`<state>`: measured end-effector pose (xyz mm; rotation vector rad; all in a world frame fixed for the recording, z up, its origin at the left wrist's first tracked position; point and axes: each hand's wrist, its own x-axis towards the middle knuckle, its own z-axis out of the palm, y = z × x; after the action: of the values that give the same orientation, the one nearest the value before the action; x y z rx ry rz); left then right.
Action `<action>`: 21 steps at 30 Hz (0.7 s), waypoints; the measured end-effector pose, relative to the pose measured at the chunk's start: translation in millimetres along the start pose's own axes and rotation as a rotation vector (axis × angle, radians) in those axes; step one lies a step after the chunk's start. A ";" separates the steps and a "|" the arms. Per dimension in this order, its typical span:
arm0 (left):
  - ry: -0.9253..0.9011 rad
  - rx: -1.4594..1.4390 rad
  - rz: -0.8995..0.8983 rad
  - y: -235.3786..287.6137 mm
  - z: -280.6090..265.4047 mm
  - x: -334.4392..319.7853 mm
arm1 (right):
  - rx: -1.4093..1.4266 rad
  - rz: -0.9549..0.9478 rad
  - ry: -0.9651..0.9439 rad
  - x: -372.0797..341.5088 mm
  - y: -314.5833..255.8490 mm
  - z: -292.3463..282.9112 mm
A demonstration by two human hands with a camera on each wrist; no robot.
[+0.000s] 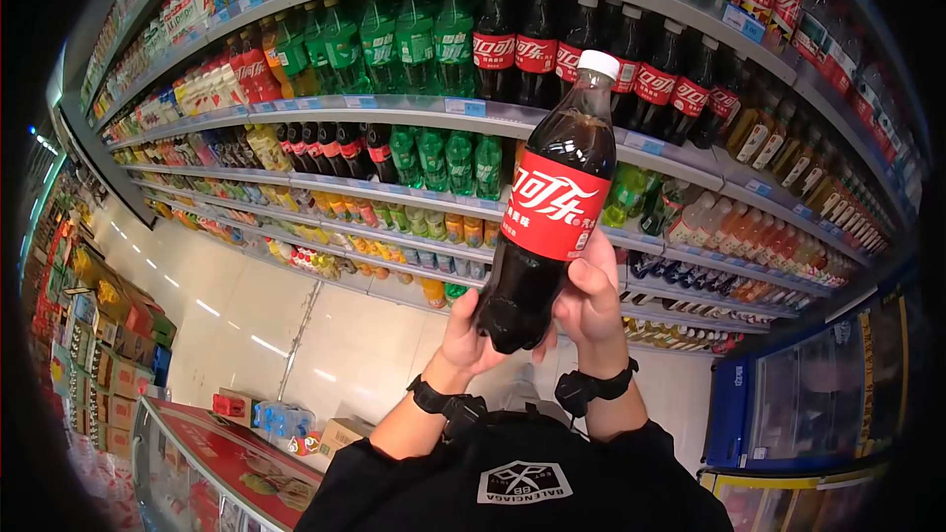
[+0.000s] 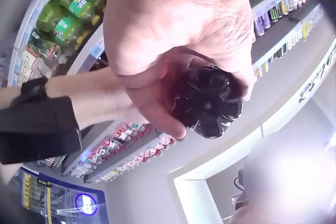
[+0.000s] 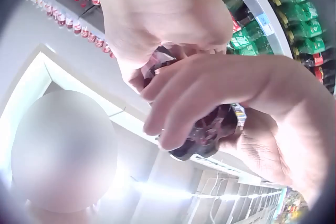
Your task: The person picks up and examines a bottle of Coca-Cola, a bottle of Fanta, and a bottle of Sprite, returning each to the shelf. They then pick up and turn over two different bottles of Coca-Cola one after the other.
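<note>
A large bottle of cola (image 1: 557,192) with a red label and a white cap is held in front of the shelves, its top leaning to the right in the head view. My left hand (image 1: 463,340) grips it low down by the base. On the other side my right hand (image 1: 591,296) holds it just under the label, thumb across the front. The left wrist view looks up at the dark lobed bottle base (image 2: 209,103) between both hands. In the right wrist view, the left hand's fingers (image 3: 189,95) wrap across the lower bottle and partly hide it.
Long shelves (image 1: 394,108) packed with drinks curve across the front, with more cola bottles (image 1: 537,44) and green bottles (image 1: 414,39) behind the held one. A blue-framed cooler (image 1: 734,404) stands at right, a red-topped freezer chest (image 1: 227,453) at lower left. Pale floor (image 1: 236,325) lies between.
</note>
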<state>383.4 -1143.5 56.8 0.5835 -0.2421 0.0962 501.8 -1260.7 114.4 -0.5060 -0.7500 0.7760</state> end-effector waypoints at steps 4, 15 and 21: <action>0.195 0.703 0.328 5.1 6.3 -19.9 | -0.493 -0.208 0.183 -5.9 10.5 29.4; -0.062 -0.126 -0.009 -13.5 3.8 -59.2 | 0.037 0.112 -0.121 -9.4 34.2 30.6; -0.091 -0.039 -0.003 -4.6 8.0 -63.4 | 0.080 0.207 -0.121 -14.0 34.5 32.5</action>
<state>321.2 -1153.1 44.8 0.5497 -0.3304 0.0618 455.3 -1245.8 106.9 -0.4719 -0.7825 1.0333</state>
